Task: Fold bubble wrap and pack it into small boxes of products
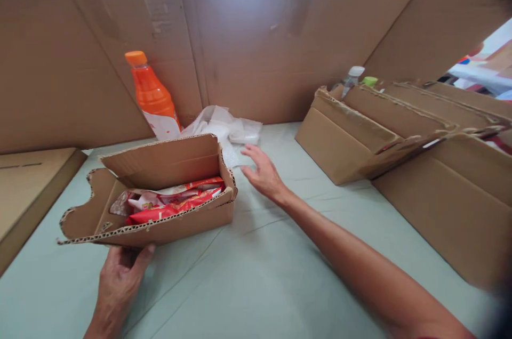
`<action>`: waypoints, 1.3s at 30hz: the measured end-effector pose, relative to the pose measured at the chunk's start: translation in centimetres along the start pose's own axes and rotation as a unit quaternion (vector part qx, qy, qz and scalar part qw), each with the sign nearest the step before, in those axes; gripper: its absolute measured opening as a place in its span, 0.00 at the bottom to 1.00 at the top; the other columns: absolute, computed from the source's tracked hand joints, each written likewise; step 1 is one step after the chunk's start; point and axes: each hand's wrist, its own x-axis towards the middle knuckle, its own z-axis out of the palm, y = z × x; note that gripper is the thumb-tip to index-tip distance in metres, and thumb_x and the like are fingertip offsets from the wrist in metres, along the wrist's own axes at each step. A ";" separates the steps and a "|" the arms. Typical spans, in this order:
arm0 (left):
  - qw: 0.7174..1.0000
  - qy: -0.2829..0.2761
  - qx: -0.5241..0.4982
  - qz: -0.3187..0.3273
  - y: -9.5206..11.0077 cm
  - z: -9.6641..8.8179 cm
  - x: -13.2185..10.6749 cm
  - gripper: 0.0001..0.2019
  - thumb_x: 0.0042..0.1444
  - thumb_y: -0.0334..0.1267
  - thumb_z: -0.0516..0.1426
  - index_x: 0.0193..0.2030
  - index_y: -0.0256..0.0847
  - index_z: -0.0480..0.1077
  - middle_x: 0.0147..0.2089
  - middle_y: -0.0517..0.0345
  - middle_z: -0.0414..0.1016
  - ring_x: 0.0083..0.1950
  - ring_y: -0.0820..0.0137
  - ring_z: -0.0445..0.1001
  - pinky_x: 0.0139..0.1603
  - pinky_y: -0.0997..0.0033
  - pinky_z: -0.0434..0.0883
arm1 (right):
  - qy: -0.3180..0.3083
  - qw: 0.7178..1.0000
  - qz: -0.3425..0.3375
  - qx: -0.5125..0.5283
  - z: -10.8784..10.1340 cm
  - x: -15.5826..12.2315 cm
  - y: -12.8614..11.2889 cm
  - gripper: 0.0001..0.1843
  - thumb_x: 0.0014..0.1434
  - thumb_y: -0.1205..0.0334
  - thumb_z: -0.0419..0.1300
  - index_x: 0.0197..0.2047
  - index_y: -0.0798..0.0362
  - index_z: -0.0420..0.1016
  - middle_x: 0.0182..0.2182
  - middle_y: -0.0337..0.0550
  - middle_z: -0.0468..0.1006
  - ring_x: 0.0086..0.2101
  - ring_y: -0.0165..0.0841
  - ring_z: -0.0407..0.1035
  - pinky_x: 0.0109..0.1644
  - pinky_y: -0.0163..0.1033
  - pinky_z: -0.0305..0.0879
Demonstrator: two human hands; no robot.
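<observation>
An open cardboard box (192, 227) with torn, wavy edges sits at left centre. Red and white snack packets (176, 206) lie inside it. My left hand (122, 277) grips the near lower edge of this box, its fingertips hidden beneath the cardboard. Off the box's right end, my right hand (262, 174) hovers with fingers apart and nothing in them. Just beyond its fingertips are crumpled translucent white plastic bags (220, 126).
An orange drink bottle (154, 94) leans behind the box. Several open cardboard boxes (440, 190) stand at right, a clear bottle (352, 80) and a green cap (369, 81) showing. A flat carton (36, 179) lies left. Cardboard panels (280, 35) wall the pale green table (256, 285).
</observation>
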 end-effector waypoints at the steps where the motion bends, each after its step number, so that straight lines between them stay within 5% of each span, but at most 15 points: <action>1: 1.000 -0.001 0.004 -0.011 0.1 0.1 -0.2 0.21 0.47 0.54 0.65 0.39 0.41 0.69 0.32 0.55 0.77 0.36 0.59 0.77 0.37 0.61 0.75 | 0.002 0.999 -0.008 -0.040 0.0 1.8 0.0 0.25 0.57 0.65 0.59 0.58 0.50 0.74 0.66 0.51 0.67 0.64 0.47 0.61 0.67 0.59 0.57; 6: 0.999 -0.016 0.003 -0.035 0.3 0.4 -0.4 0.23 0.50 0.57 0.63 0.43 0.41 0.68 0.36 0.53 0.78 0.40 0.59 0.77 0.41 0.60 0.75 | -0.054 0.981 0.002 -0.185 1.0 9.5 0.3 0.21 0.57 0.70 0.57 0.54 0.53 0.77 0.65 0.53 0.69 0.66 0.52 0.58 0.65 0.63 0.57; 8: 1.000 -0.014 -0.014 -0.025 -0.2 0.5 -0.1 0.24 0.49 0.57 0.63 0.44 0.41 0.68 0.37 0.53 0.78 0.40 0.60 0.77 0.40 0.61 0.75 | -0.057 0.980 0.016 -0.190 0.8 10.9 0.4 0.22 0.57 0.72 0.57 0.53 0.54 0.77 0.61 0.54 0.73 0.64 0.52 0.61 0.64 0.63 0.58; 11: 0.999 -0.022 -0.030 -0.017 -1.1 0.4 0.5 0.24 0.46 0.57 0.64 0.41 0.41 0.68 0.34 0.55 0.77 0.37 0.61 0.76 0.37 0.64 0.75 | -0.003 0.983 0.029 -0.182 -0.8 10.5 0.2 0.27 0.60 0.72 0.53 0.63 0.57 0.70 0.66 0.56 0.67 0.65 0.49 0.59 0.67 0.61 0.56; 15: 0.997 -0.055 -0.046 -0.004 -1.1 0.1 0.9 0.24 0.46 0.54 0.65 0.44 0.41 0.67 0.38 0.54 0.77 0.41 0.61 0.76 0.40 0.65 0.74 | 0.159 0.986 -0.041 -0.022 -5.0 6.7 -1.5 0.27 0.63 0.63 0.54 0.66 0.50 0.67 0.67 0.48 0.66 0.66 0.42 0.59 0.67 0.53 0.61; 18: 0.996 -0.074 -0.051 0.007 -0.4 0.0 1.1 0.24 0.46 0.52 0.65 0.45 0.40 0.67 0.39 0.54 0.75 0.42 0.61 0.75 0.41 0.65 0.73 | 0.202 0.970 -0.053 0.124 -7.9 2.5 -3.5 0.25 0.62 0.57 0.58 0.62 0.48 0.71 0.63 0.46 0.71 0.62 0.42 0.65 0.64 0.52 0.66; 21: 0.994 -0.079 -0.064 0.034 0.2 -0.4 1.3 0.25 0.45 0.50 0.63 0.47 0.39 0.67 0.40 0.52 0.74 0.44 0.58 0.75 0.45 0.61 0.74 | 0.219 0.948 -0.021 0.230 -10.1 -1.5 -5.4 0.24 0.61 0.53 0.61 0.60 0.48 0.73 0.59 0.46 0.76 0.58 0.42 0.70 0.63 0.53 0.67; 24: 0.991 -0.011 -0.074 0.106 1.2 -1.5 0.2 0.32 0.47 0.45 0.63 0.59 0.38 0.64 0.56 0.45 0.73 0.57 0.53 0.73 0.60 0.53 0.70 | 0.216 0.927 0.025 0.305 -11.8 -5.2 -7.0 0.24 0.59 0.51 0.62 0.57 0.47 0.74 0.56 0.46 0.78 0.55 0.43 0.73 0.59 0.53 0.71; 27: 0.970 0.097 -0.074 0.210 3.5 -2.7 -3.4 0.39 0.52 0.42 0.63 0.70 0.42 0.57 0.70 0.44 0.62 0.69 0.51 0.65 0.70 0.48 0.62 | 0.179 0.919 0.066 0.345 -13.2 -8.9 -8.6 0.23 0.59 0.52 0.63 0.57 0.46 0.75 0.55 0.45 0.79 0.54 0.44 0.74 0.56 0.53 0.74; 29: 0.958 0.095 -0.082 0.259 5.4 -2.8 -6.8 0.36 0.55 0.40 0.62 0.70 0.43 0.58 0.71 0.45 0.63 0.70 0.51 0.64 0.71 0.47 0.61 | 0.138 0.925 0.080 0.345 -13.8 -11.4 -9.9 0.23 0.61 0.51 0.61 0.59 0.45 0.73 0.55 0.45 0.79 0.55 0.44 0.74 0.56 0.53 0.75; 32: 0.959 -0.064 -0.105 0.256 7.8 -0.7 -11.1 0.35 0.58 0.42 0.61 0.71 0.44 0.56 0.71 0.44 0.63 0.71 0.51 0.62 0.72 0.45 0.58 | 0.091 0.943 0.064 0.313 -14.3 -14.5 -12.1 0.26 0.66 0.49 0.55 0.66 0.42 0.67 0.60 0.45 0.75 0.58 0.45 0.71 0.58 0.55 0.73; 35: 0.938 -0.253 -0.179 0.155 9.1 2.9 -13.5 0.47 0.54 0.47 0.65 0.75 0.45 0.47 0.74 0.41 0.56 0.75 0.49 0.55 0.73 0.45 0.54 | 0.061 0.955 0.040 0.288 -14.4 -16.5 -14.0 0.28 0.68 0.47 0.50 0.69 0.41 0.63 0.65 0.44 0.70 0.62 0.46 0.67 0.59 0.56 0.73; 39: 0.829 -0.447 -0.336 0.019 9.7 6.3 -15.7 0.45 0.49 0.52 0.69 0.71 0.40 0.56 0.67 0.39 0.67 0.69 0.49 0.66 0.67 0.54 0.63 | 0.052 0.946 0.026 0.318 -14.1 -17.1 -14.6 0.29 0.66 0.47 0.52 0.69 0.39 0.62 0.66 0.42 0.68 0.62 0.46 0.67 0.59 0.55 0.73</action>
